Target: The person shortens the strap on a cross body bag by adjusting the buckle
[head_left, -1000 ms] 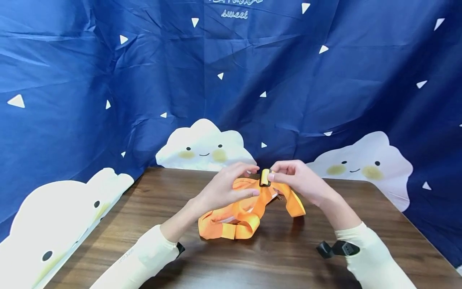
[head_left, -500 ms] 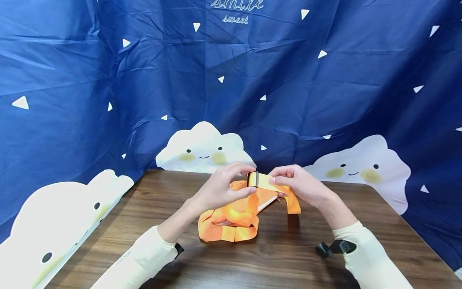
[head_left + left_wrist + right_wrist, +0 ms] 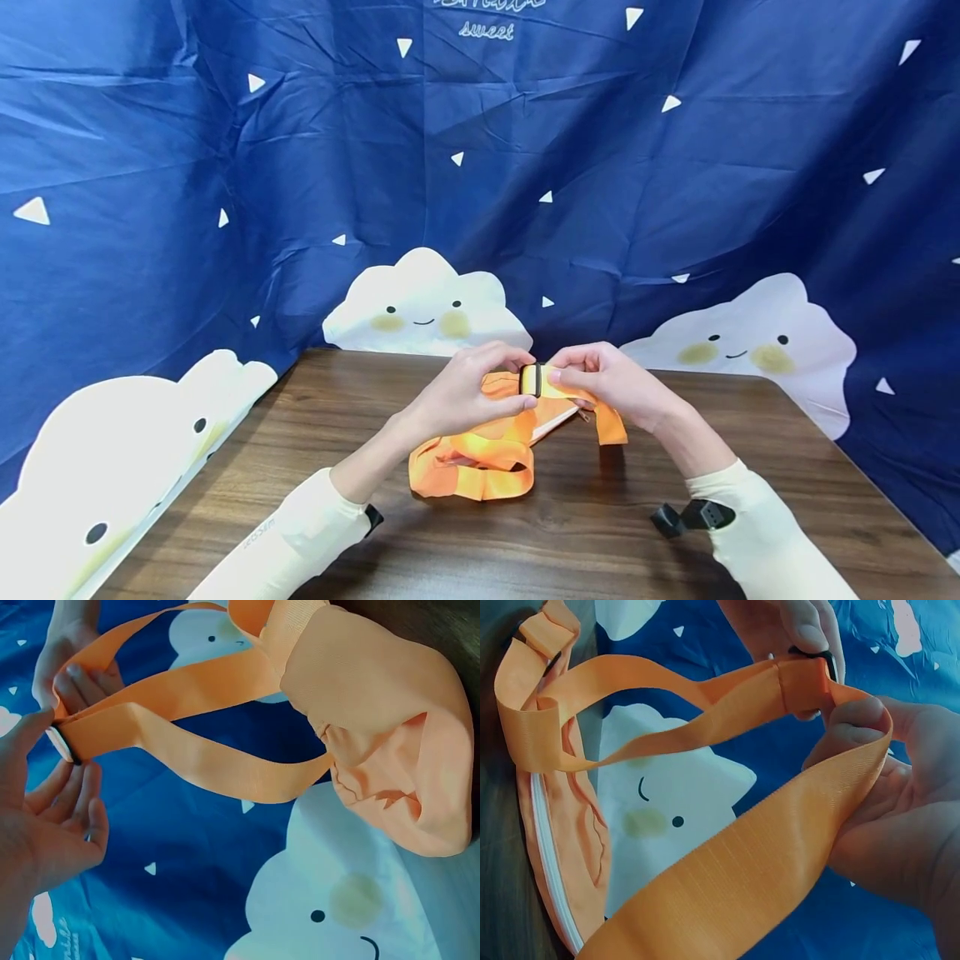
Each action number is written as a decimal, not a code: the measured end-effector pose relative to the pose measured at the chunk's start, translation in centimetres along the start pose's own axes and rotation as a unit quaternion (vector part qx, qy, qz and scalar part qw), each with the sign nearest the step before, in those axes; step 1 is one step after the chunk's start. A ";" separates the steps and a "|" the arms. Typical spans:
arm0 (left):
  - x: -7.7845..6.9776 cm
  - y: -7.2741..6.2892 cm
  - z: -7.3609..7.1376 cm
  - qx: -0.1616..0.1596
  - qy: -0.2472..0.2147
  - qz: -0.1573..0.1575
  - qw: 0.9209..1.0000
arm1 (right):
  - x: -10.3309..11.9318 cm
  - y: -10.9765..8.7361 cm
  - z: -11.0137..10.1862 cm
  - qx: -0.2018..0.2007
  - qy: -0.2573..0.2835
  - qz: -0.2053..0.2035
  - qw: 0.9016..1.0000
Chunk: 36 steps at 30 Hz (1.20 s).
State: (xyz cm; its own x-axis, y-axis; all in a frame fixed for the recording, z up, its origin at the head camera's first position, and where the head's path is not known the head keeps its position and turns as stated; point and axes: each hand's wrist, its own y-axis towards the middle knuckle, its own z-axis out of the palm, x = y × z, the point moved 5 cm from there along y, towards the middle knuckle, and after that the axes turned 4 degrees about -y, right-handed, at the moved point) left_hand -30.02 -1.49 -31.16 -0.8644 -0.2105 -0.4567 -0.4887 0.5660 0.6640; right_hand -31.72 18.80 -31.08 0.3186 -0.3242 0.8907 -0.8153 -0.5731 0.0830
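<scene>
An orange bag [image 3: 431, 473] with a webbing strap [image 3: 232, 780] lies on the table, its strap lifted toward the far side. My left hand [image 3: 467, 390] pinches the dark-framed slider buckle [image 3: 530, 381] between thumb and fingers. Just to the right, my right hand [image 3: 622, 385] pinches the strap close beside the buckle, with the thumb on its pale yellow side. From the right hand's fingers a loose strap end [image 3: 742, 862] hangs down. In the right wrist view a white zipper [image 3: 551, 862] runs along the bag, and two strap lengths lead up to the buckle.
The brown wooden table [image 3: 585, 533] carries the bag near its middle. Behind it hangs a blue curtain [image 3: 480, 208] with white clouds and triangles. A black wrist device [image 3: 693, 517] sits on the right sleeve.
My left hand has closed from spread fingers onto the buckle. The strap was drawn out to the right of the buckle; now the right hand has come back closer to it.
</scene>
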 end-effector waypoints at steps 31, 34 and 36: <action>0.2 0.1 -0.6 -0.005 -0.010 0.021 1.000 | -0.6 0.7 0.3 -0.002 0.023 -0.012 1.000; 0.1 0.1 -0.5 -0.005 -0.007 0.023 1.000 | -0.7 0.8 0.6 0.008 0.033 -0.020 0.999; 0.0 0.1 -0.6 -0.007 -0.004 0.025 1.000 | -0.7 0.8 0.8 0.016 0.043 -0.023 0.999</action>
State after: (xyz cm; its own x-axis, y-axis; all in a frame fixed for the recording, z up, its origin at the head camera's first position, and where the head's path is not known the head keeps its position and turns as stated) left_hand -30.16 -1.90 -30.81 -0.8871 -0.1748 -0.4272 -0.4458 0.5646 0.6946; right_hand -32.25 17.95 -32.02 0.3112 -0.2315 0.9217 -0.7846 -0.6098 0.1117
